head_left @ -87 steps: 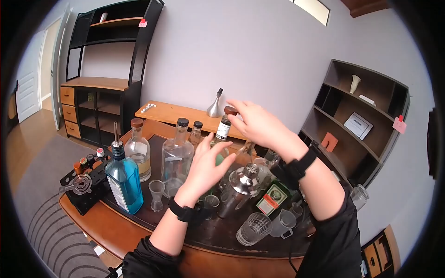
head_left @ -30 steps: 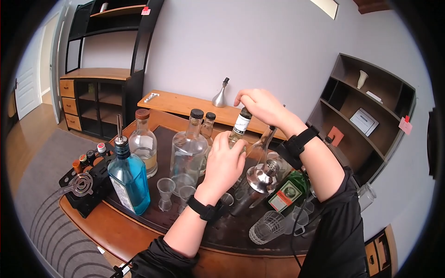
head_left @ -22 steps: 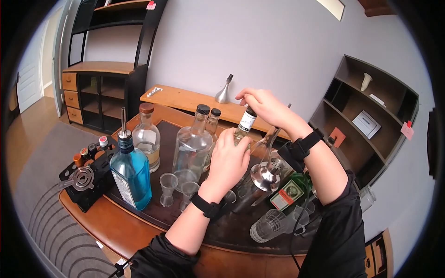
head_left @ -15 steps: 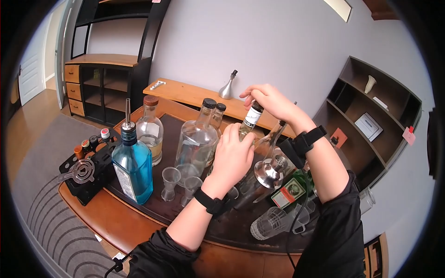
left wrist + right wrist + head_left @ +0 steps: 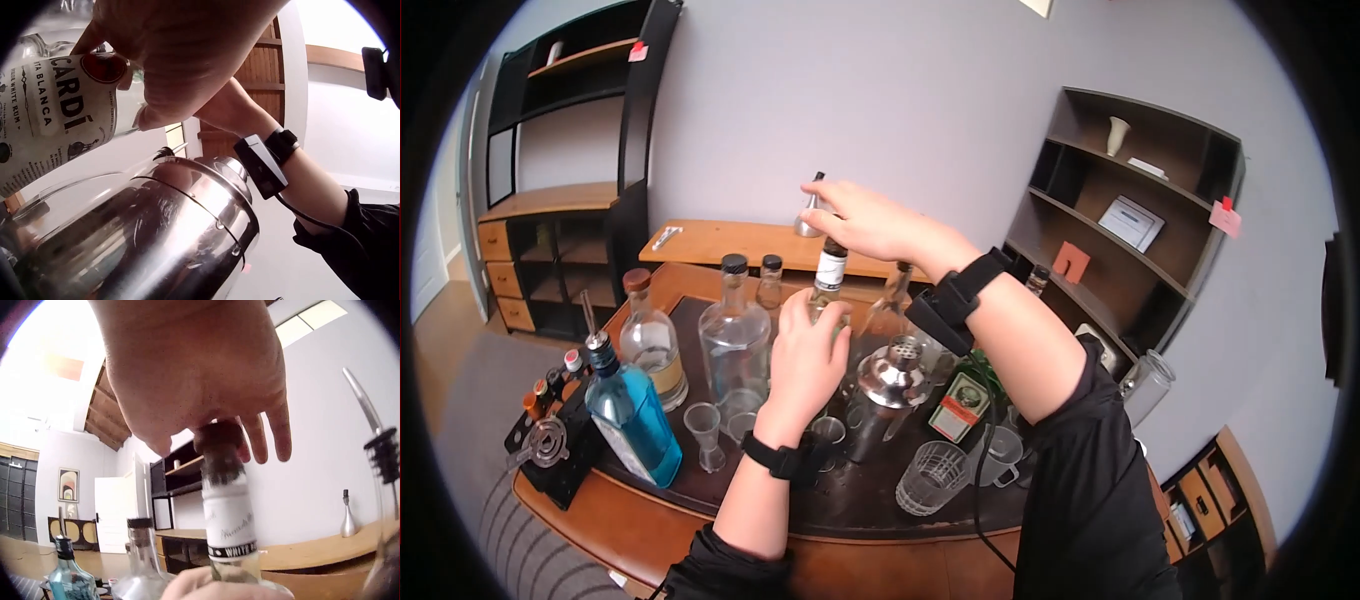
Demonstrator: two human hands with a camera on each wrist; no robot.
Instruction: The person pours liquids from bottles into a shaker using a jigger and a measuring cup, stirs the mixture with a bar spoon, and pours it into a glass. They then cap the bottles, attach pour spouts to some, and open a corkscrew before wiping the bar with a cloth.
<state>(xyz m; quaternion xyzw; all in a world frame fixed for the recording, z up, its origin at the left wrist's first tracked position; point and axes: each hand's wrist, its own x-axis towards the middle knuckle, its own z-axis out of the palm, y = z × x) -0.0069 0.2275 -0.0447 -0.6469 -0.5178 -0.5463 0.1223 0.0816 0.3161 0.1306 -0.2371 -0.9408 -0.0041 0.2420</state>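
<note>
A white rum bottle stands at the middle of the group, its large label showing in the left wrist view. My left hand grips it around the upper part, just below the neck. Over its top lies my right hand, palm down on the brown stopper, with fingers extended past it rather than wrapped round. Near both hands is a metal cocktail shaker with a perforated top. A green bottle with an orange and white label stands right of the shaker.
On the left stand a blue bottle with a pourer, clear bottles and a jigger. At the front right are a cut-glass tumbler and a small measuring jug. A black cable hangs from the right wrist.
Earlier the right fingers were at the stopper's side; then the palm came over its top, and now the fingers reach out straighter. The left hand has closed on the bottle. The head view has swung right.
</note>
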